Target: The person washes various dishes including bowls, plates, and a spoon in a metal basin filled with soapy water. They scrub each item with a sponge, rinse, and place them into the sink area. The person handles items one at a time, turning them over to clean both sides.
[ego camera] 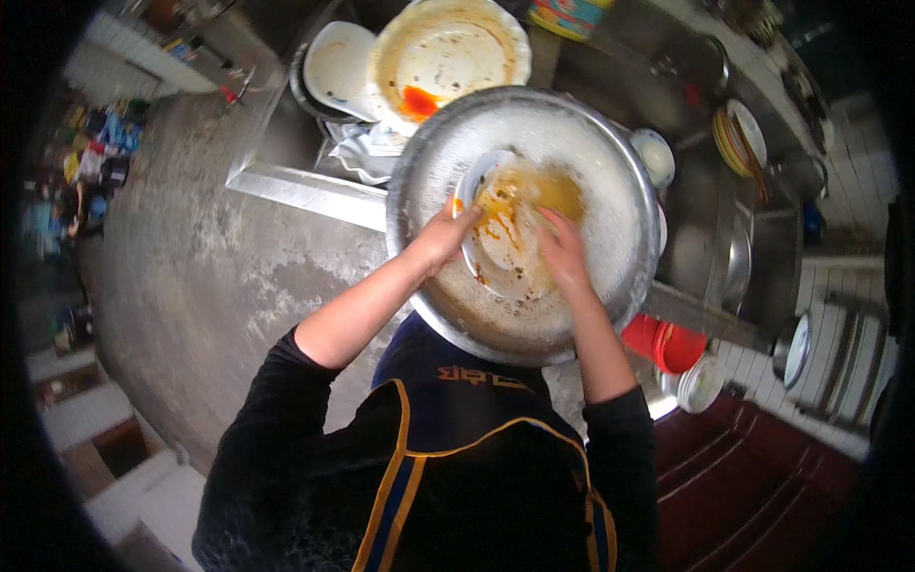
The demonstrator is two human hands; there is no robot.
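My left hand grips the left rim of a white plate, thumb on its inner face. The plate tilts over a large round metal basin of foamy water. Orange grease and dark bits streak the plate, and yellow-brown liquid spreads in the foam beside it. At the plate's right side is my right hand, blurred, with its fingers bent towards the plate. Whether it holds a cloth or anything else is hidden by blur and water.
Beyond the basin lie a large soiled white dish with orange sauce and a white bowl. A small bowl and stacked plates with chopsticks stand in the metal sink at right. Red buckets are below.
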